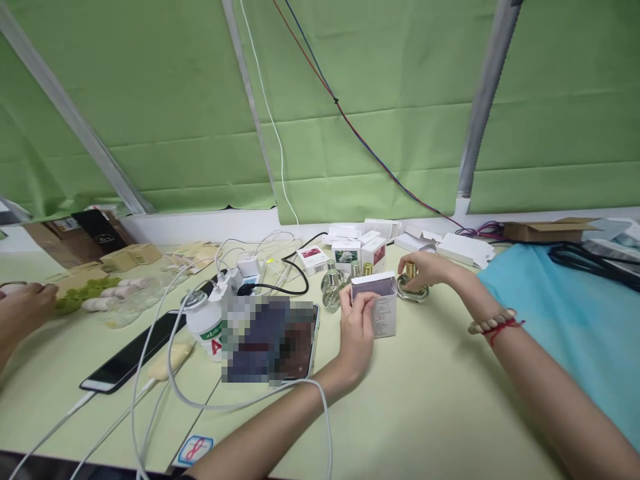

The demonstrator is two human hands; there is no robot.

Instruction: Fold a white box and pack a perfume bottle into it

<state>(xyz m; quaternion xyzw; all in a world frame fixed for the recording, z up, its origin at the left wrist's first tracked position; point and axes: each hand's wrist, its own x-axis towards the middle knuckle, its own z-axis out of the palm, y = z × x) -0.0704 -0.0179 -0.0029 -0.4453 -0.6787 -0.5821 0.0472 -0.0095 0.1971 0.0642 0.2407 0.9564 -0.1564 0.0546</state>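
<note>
My left hand (357, 327) is wrapped round a small white carton (386, 315), which stands upright with its top open toward me. Just right of it, my right hand (425, 270) has its fingers closed on a clear glass perfume bottle (419, 293) with a gold cap, at table height. Behind my left hand stand several more glass bottles (331, 293) with silver and gold caps. Small printed boxes (347, 255) with flower pictures stand behind these bottles, and one box (313, 259) lies flat to their left.
Flattened white cartons (465, 249) lie along the back, and a blue cloth (565, 320) covers the right side. Phone (135, 353), white bottle (205, 323), propped tablet (307, 347) and looping white cables fill the left. Another person's hand (25, 307) is at far left.
</note>
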